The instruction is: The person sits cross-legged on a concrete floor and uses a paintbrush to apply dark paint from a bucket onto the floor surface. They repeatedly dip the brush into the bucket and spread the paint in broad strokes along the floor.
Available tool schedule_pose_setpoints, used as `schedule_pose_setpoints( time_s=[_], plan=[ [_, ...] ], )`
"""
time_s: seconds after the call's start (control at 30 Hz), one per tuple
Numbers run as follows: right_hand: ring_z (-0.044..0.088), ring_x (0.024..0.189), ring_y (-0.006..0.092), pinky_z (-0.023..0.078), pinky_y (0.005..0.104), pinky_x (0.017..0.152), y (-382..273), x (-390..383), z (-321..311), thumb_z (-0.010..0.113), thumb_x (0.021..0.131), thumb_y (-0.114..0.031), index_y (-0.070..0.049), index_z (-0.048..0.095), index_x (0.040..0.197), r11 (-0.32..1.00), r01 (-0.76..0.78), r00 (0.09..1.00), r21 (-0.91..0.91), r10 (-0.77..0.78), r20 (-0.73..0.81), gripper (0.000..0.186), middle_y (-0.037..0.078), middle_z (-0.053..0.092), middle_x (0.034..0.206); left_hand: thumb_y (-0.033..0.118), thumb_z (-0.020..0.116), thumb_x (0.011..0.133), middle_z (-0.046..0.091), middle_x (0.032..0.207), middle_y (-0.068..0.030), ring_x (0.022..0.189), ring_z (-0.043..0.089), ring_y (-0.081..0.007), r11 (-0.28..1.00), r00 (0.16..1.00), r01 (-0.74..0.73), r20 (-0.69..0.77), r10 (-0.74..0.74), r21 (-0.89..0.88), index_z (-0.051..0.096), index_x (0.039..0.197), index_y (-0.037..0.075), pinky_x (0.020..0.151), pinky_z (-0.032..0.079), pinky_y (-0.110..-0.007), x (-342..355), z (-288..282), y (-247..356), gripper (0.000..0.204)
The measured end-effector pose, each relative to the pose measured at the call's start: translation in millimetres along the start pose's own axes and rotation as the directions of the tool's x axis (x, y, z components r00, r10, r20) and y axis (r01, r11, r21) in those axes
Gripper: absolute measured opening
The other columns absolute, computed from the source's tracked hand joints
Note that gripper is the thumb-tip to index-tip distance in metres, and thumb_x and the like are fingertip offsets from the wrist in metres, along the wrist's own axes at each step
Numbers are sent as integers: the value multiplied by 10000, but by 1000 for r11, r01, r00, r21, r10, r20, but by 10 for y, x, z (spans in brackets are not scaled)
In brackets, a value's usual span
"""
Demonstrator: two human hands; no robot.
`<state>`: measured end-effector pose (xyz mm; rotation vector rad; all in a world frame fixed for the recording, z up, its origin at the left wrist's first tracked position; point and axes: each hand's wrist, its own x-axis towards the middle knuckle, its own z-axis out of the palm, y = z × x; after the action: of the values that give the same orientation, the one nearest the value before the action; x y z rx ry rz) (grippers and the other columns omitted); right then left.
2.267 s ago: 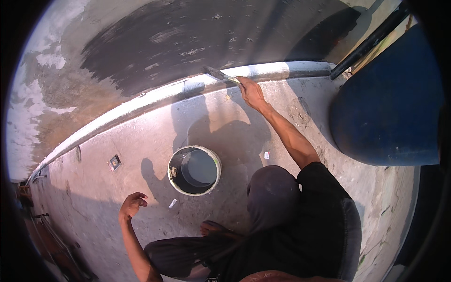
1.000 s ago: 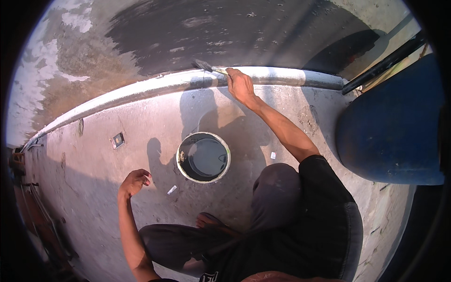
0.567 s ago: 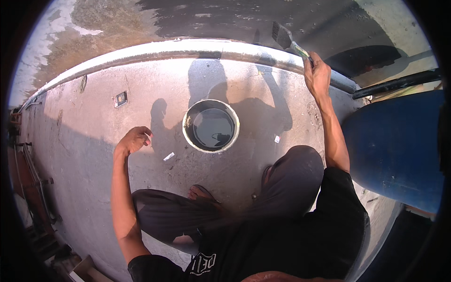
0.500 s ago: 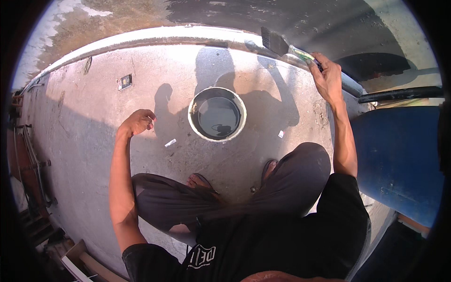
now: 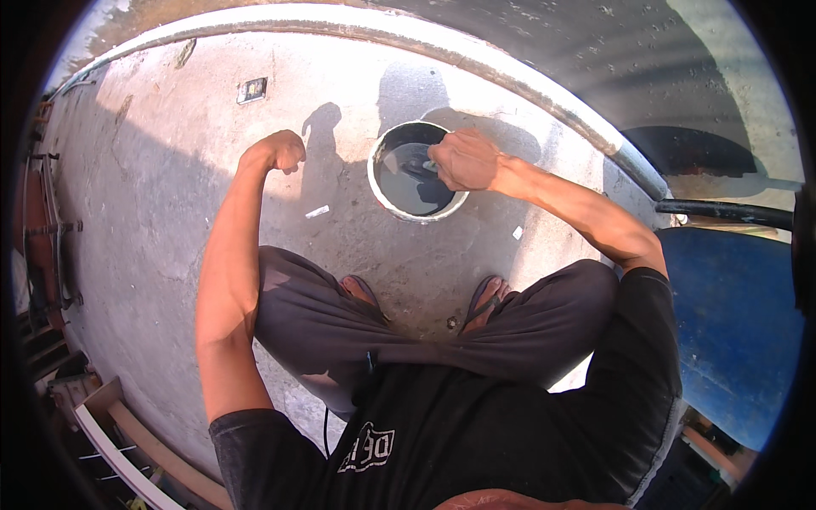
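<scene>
A round bucket with a pale rim stands on the concrete ahead of my feet, with dark grey liquid paint in it. My right hand is over the bucket's right side, its fingers closed round the handle of a paintbrush. The brush points down into the bucket; its bristles are hard to make out against the dark paint. To the left of the bucket, my left hand hangs in the air with fingers curled in, holding nothing that I can see.
A wall with dark grey paint rises at the far right, a pale pipe-like ledge along its foot. On my right stands a blue drum-like object, with a black pipe beyond. A small dark packet lies on the floor.
My right hand has brought the paintbrush from the wall, left and nearer, down into the bucket. My left hand's fingers have curled in more. The view has shifted.
</scene>
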<state>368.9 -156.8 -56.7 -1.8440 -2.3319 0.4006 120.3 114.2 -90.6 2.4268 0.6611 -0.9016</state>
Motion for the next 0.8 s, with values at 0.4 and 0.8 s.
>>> schedule_pose_setpoints(
  time_s=[0.4, 0.8],
  plan=[
    [650, 650, 348, 499, 414, 542, -199, -292, -157, 599, 771, -36, 12, 525, 840, 979, -38, 987, -200, 6, -159, 112, 167, 583, 676, 86, 705, 651, 691, 1081, -136, 954, 664, -276, 954, 992, 128, 25, -126, -272, 710, 1066, 5, 803, 527, -364, 129, 46, -50, 422],
    [555, 516, 379, 443, 481, 532, -262, -335, -224, 602, 718, -127, 31, 563, 622, 915, -167, 961, 367, 234, -145, 189, 196, 527, 530, 82, 676, 758, 730, 863, -125, 714, 700, -210, 976, 995, -100, -32, 96, -195, 700, 946, -35, 611, 543, -318, 229, 71, -193, 223]
  ],
)
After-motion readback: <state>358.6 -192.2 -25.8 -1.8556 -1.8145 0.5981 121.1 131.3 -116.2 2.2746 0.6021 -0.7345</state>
